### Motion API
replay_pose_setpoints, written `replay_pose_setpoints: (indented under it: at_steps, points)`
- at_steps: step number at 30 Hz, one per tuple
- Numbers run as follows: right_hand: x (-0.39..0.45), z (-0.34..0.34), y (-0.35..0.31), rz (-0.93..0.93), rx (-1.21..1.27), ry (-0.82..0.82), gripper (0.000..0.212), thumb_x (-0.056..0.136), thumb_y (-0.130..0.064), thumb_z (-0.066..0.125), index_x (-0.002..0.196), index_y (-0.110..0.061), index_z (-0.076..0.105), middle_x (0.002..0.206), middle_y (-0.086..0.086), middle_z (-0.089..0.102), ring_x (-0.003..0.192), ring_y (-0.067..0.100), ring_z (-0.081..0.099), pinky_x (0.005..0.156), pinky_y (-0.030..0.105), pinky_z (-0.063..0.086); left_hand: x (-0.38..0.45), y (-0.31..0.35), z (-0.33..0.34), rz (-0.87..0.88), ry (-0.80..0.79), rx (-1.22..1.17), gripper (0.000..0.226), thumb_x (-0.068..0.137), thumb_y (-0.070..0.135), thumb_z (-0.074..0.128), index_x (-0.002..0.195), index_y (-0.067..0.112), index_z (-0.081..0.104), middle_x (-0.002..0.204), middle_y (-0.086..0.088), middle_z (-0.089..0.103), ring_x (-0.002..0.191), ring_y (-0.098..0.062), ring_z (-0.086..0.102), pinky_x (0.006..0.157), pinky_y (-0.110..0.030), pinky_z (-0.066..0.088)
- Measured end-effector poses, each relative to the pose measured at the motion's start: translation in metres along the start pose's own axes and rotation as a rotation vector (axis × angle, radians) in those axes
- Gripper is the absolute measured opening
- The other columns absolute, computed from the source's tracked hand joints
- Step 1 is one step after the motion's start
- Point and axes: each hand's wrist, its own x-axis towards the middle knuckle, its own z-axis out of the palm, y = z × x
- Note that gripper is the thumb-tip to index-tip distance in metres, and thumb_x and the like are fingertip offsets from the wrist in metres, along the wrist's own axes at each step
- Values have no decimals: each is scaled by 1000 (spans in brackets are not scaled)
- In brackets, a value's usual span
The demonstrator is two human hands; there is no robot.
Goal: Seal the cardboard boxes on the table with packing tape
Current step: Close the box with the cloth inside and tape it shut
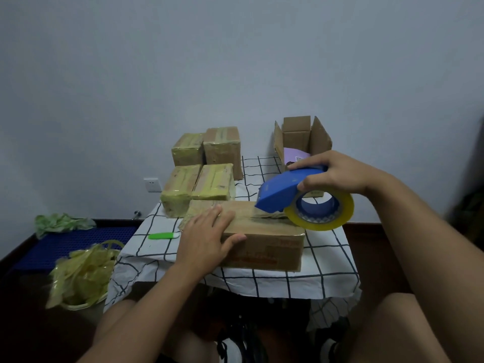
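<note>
A flat brown cardboard box (pixel 264 247) lies at the table's front edge with its flaps down. My left hand (pixel 207 237) rests flat on the box's left top, fingers straight, thumb over the front edge. My right hand (pixel 332 171) grips a blue tape dispenser (pixel 282 192) carrying a roll of yellowish tape (pixel 322 213), its front end on the box's top seam. Several taped boxes (pixel 207 169) stand stacked at the back left. An open box (pixel 301 142) with raised flaps stands at the back right, a purple item inside.
A checked white cloth (pixel 262 281) covers the small table. A green utility knife (pixel 163 235) lies left of the box. A basket of crumpled tape scraps (pixel 81 276) stands on the floor at left, near a blue mat (pixel 65 244). My knees are under the table.
</note>
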Motion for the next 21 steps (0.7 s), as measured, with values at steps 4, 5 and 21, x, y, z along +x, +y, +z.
replay_pose_setpoints:
  at_steps: [4, 5, 21]
  points:
    - [2, 3, 1, -1, -13, 2, 41, 79, -44, 74, 119, -42, 65, 115, -13, 61, 101, 12, 60, 90, 29, 47, 0, 0, 2, 22, 37, 24, 78, 91, 77, 15, 135, 30, 57, 146, -5, 50, 130, -25, 50, 105, -45, 38]
    - [3, 4, 2, -1, -15, 5, 38, 84, -38, 75, 120, -41, 65, 115, -12, 62, 101, 12, 60, 90, 29, 47, -1, 0, 3, 33, 59, 23, 74, 92, 74, 18, 132, 28, 60, 143, -4, 52, 128, -25, 51, 102, -45, 40]
    - [5, 7, 1, 15, -28, 51, 40, 79, -46, 73, 117, -44, 65, 115, -14, 61, 103, 11, 60, 85, 24, 44, 2, 25, 3, 140, 127, 17, 66, 90, 65, 42, 132, 17, 57, 125, -2, 63, 112, -21, 59, 90, -36, 49]
